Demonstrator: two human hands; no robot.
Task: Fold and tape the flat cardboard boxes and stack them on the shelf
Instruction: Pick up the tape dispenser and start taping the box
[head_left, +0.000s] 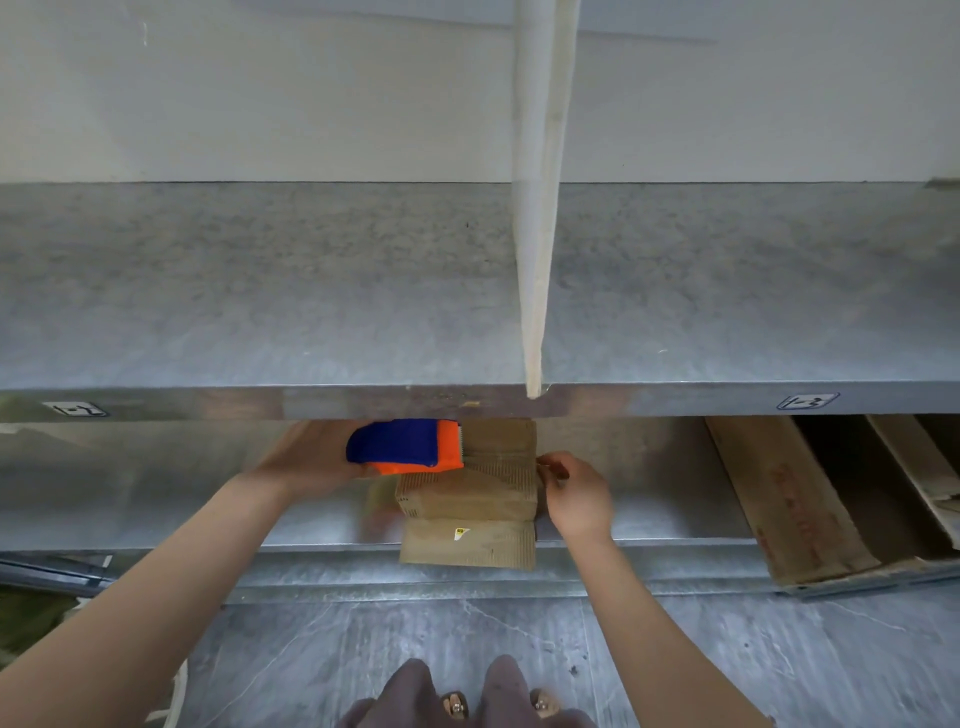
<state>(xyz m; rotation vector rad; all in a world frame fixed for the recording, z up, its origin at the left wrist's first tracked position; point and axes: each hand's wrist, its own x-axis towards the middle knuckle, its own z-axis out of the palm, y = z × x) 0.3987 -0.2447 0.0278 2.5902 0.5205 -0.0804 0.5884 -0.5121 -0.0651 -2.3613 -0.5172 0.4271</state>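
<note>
Galvanized metal shelving fills the head view: an upper shelf (260, 312) split by a white divider (535, 208), and under it the lower shelf (130, 493), where the work is going on. The small cardboard box (467, 499) sits at that shelf's front, its near flap hanging over the edge. Flat cardboard (789, 499) leans well to the right of the box.

At the box's top left, the left hand (306, 457) grips a blue and orange tape dispenser (405, 447), its cutter end resting on the box top. At the box's upper right edge, the right hand (576, 499) has its fingers (550, 462) curled, thumb and forefinger pinching the rim. Whether a tape end lies under that pinch is too small to tell.

Several risks seem likely from here:
- The box is light and overhangs the edge, so a hard pull on the dispenser could drag it off the shelf or skew it.
- A slack pinch on the right could let the tape lift or wrinkle.
- The upper shelf's lip sits close above the dispenser, so a raised stroke might knock against it.
</note>
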